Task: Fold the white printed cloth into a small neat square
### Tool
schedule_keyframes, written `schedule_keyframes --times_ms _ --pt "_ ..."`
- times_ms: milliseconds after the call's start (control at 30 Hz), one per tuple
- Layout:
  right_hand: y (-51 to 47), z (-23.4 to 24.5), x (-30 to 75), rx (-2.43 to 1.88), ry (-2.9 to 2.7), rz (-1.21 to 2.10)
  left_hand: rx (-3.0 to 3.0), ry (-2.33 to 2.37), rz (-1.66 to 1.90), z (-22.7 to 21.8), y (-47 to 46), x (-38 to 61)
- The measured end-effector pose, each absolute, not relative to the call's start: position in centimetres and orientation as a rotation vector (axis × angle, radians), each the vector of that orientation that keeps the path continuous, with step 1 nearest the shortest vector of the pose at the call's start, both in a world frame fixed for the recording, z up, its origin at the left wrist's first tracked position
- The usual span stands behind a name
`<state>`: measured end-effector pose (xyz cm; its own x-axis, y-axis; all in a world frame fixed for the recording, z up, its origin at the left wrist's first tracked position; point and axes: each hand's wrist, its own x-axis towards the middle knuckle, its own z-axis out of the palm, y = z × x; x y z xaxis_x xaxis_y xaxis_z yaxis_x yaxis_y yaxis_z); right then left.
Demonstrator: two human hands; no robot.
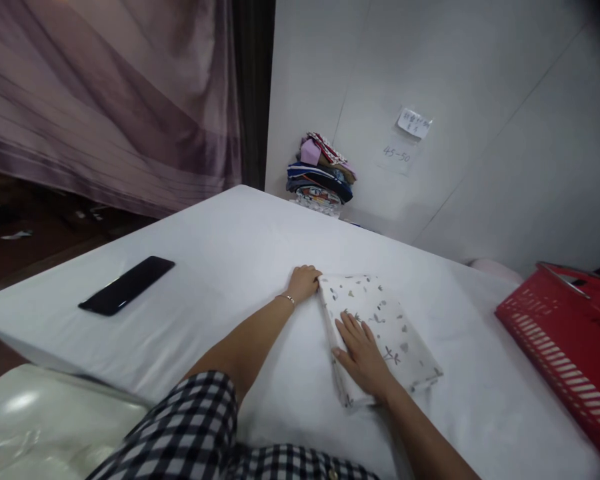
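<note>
A folded white cloth [387,310] with small printed plants and shapes lies on the white-covered table. At its far left corner, my left hand [304,283] has its fingers curled against the edge, apparently gripping it; the fingertips are partly hidden. My right hand [361,350] rests flat on top of the cloth near its left side, with fingers spread. The fold layers show along the near left edge.
A black phone-like slab [127,285] lies on the table's left part. To the right stands a red plastic basket [563,333]. Stacked folded fabrics [321,173] sit by the wall beyond the table. A pale glossy chair or stool [55,420] is at lower left.
</note>
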<state>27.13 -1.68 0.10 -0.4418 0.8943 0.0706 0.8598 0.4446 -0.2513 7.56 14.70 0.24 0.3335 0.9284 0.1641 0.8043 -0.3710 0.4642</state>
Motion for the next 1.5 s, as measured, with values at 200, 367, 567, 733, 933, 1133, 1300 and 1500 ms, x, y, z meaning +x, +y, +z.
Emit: schedule_keyframes --times_ms 200,367,567,733,933,1133,1300,1500 --pt "-1.7 0.5 26.9 -1.542 -2.484 0.26 2.214 1.577 0.594 0.0 14.9 7.5" --pt "-1.7 0.4 26.8 -1.549 -2.494 0.261 2.141 1.544 0.577 1.6 15.5 6.5" --pt "-1.4 0.4 26.7 -1.573 -2.502 0.255 2.324 1.368 0.704 3.7 12.9 10.1" --pt "-2.0 0.9 26.4 -1.561 -2.444 0.297 2.557 1.234 0.534 0.9 10.7 12.1" --pt "0.9 3.0 28.2 -1.488 -2.199 0.418 2.656 1.266 0.436 -0.5 11.1 11.7" --pt "7.4 3.8 32.0 -1.917 -2.16 0.058 2.683 1.283 0.407 -0.3 11.2 11.9" --pt "8.8 0.7 33.9 -2.196 -2.181 0.105 2.68 1.29 0.389 -0.4 11.2 11.9" --pt "8.5 0.2 34.4 -2.143 -2.2 0.049 2.604 1.292 0.31 0.7 11.1 12.4"
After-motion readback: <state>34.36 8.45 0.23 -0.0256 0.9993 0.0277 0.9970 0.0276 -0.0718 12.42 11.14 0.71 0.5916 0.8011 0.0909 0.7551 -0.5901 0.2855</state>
